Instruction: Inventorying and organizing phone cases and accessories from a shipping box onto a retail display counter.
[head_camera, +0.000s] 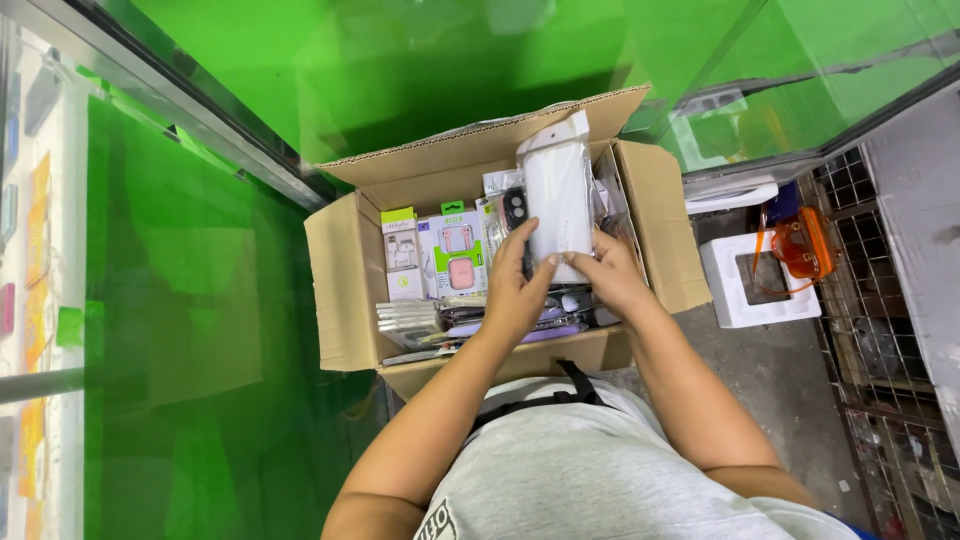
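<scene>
My grey T-shirt (610, 470) fills the bottom of the view, with a black strap (560, 395) across it. Past it my two forearms reach into an open cardboard box (345, 270). My left hand (515, 290) and right hand (610, 275) both have their grip pressed on the lower end of one white packet in clear wrap (558, 195), fingers curled round its edges and thumbs on its face; the packet stands upright over the middle of the box, its top rising above the far flap.

Below my hands lies a heap of flat phone cases (440, 320), too jumbled to count. Standing behind them at the left are two retail packs: a narrow white-and-green one (402, 252) and a wider one showing a pink item (455, 255). A dark-backed case in clear wrap (513, 210) stands just beside the packet.

The box sits among green glossy panels (180, 300). To the right, on a grey concrete floor (770, 370), stands one white foam block (745, 275) with an orange-rimmed item (800, 245) on it, beside wire racking (885, 300).
</scene>
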